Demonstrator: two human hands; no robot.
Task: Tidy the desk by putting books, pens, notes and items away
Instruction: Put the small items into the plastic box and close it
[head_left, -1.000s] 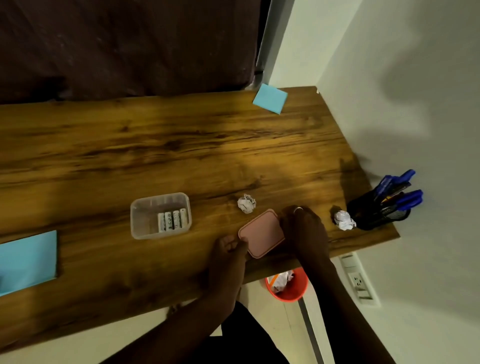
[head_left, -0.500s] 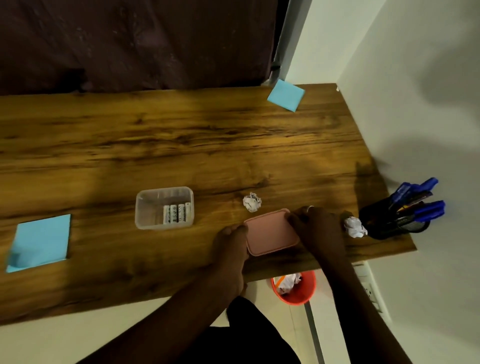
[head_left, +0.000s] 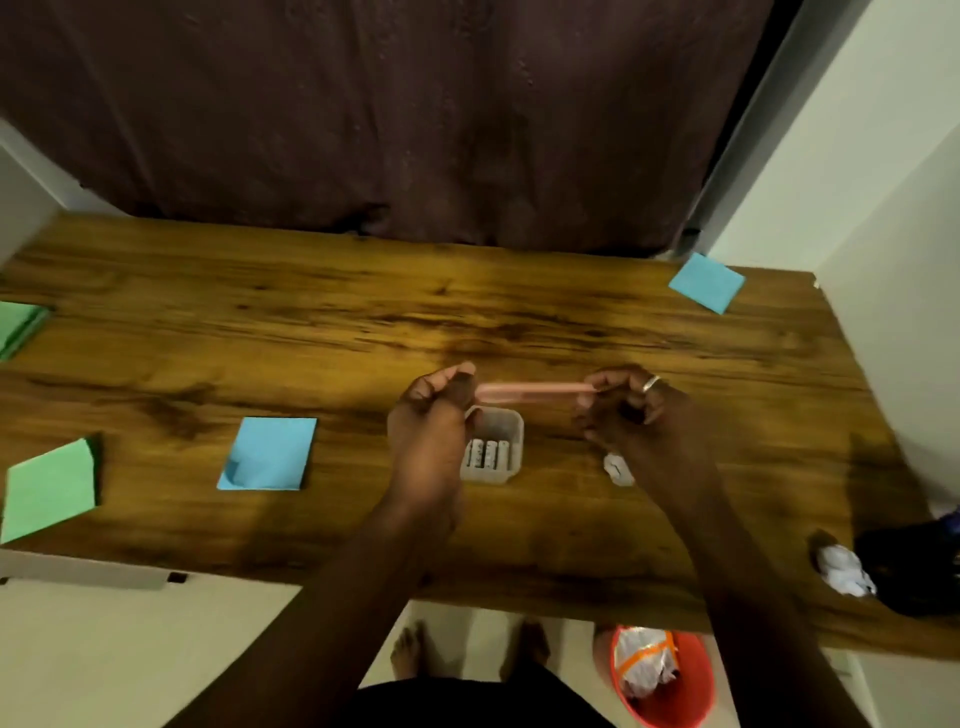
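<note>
While the left hand (head_left: 431, 415) and the right hand (head_left: 623, 410) are pinching the pink lid (head_left: 535, 389) by its ends just above the clear box (head_left: 511, 431) of batteries (head_left: 485, 454), the tidying is looking roughly midway. Sticky notes (head_left: 270, 452) and crumpled paper (head_left: 618, 467) are lying loose on the desk (head_left: 363, 322).

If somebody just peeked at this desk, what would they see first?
Two hands in the middle of the desk: the left hand and right hand pinch the ends of a pink lid, by an open clear box with batteries. Next, the blue note left of the box, and the orange bin on the floor.
</note>
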